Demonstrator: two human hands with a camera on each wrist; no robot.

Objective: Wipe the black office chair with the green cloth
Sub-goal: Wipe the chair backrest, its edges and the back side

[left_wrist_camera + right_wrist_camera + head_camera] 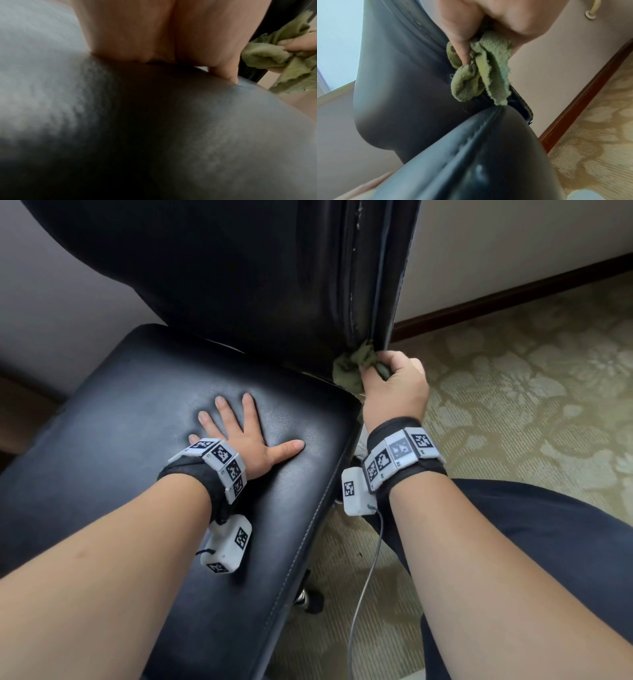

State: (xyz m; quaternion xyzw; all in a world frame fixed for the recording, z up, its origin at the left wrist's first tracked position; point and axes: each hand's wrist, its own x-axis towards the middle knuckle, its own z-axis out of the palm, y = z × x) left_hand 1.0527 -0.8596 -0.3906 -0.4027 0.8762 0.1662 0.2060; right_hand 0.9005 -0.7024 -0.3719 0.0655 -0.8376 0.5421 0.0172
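The black office chair's seat fills the lower left of the head view, and its backrest rises behind it. My left hand lies flat on the seat with fingers spread, palm pressing down. My right hand grips the bunched green cloth against the lower right edge of the backrest, just above the seat's back corner. In the right wrist view the green cloth hangs from my curled fingers beside the backrest seam. The left wrist view shows the green cloth at the far right.
Patterned beige carpet lies to the right of the chair, bounded by a dark wooden skirting board and a pale wall. A caster shows under the seat. My dark-trousered leg is at lower right.
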